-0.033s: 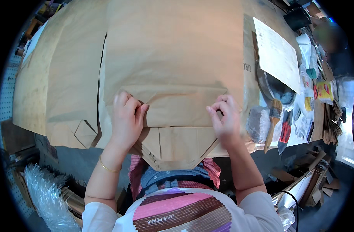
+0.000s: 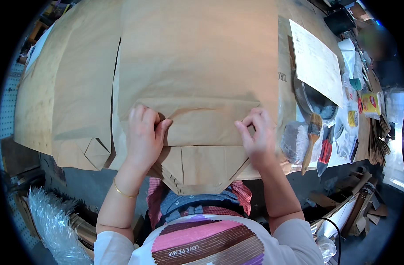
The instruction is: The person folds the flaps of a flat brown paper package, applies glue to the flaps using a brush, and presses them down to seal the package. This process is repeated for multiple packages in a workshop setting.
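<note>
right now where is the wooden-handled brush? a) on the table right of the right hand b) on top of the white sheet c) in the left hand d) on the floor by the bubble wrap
a: the wooden-handled brush lies on the table just right of the right hand, which pinches the brown paper bag, as does the left hand.

A wooden-handled brush [image 2: 311, 138] lies beside a white paper sheet [image 2: 316, 62], with bubble wrap [image 2: 52, 225] on the floor.

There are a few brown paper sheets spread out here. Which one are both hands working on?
The big middle sheet, with its folded bottom edge. The left hand and right hand both press on that fold, while the brown sheet on the left lies untouched.
</note>
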Tool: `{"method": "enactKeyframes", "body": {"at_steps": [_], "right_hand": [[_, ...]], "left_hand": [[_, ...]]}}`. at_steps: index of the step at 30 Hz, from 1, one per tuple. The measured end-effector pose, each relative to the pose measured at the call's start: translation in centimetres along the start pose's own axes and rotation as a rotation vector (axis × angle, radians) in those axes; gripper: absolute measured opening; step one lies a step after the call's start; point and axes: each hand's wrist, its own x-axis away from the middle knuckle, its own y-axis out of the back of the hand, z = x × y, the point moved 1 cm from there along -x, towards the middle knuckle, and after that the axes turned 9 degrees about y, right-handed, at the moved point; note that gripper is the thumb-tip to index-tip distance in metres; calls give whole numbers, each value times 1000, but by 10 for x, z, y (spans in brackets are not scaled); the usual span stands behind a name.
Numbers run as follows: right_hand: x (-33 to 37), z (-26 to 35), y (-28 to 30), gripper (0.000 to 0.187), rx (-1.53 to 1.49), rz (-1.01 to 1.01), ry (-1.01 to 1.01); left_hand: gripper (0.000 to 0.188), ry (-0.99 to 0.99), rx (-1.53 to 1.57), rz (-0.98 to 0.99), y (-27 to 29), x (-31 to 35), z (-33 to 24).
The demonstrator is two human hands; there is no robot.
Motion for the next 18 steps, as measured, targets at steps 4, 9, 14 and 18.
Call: {"method": "enactKeyframes", "body": {"at_steps": [4, 9, 14, 18], "right_hand": [[-27, 15, -5, 34, 295, 86, -135], [-32, 13, -6, 34, 352, 46, -164], [-9, 62, -4, 58, 194, 50, 387], [-8, 61, -40, 88, 354, 357, 400]], "left_hand": [[36, 206, -261, 124, -4, -23, -17], [41, 363, -387, 248, 2, -45, -34], [63, -397, -66, 236, 23, 5, -55], [86, -256, -299, 415, -3, 4, -35]]}}
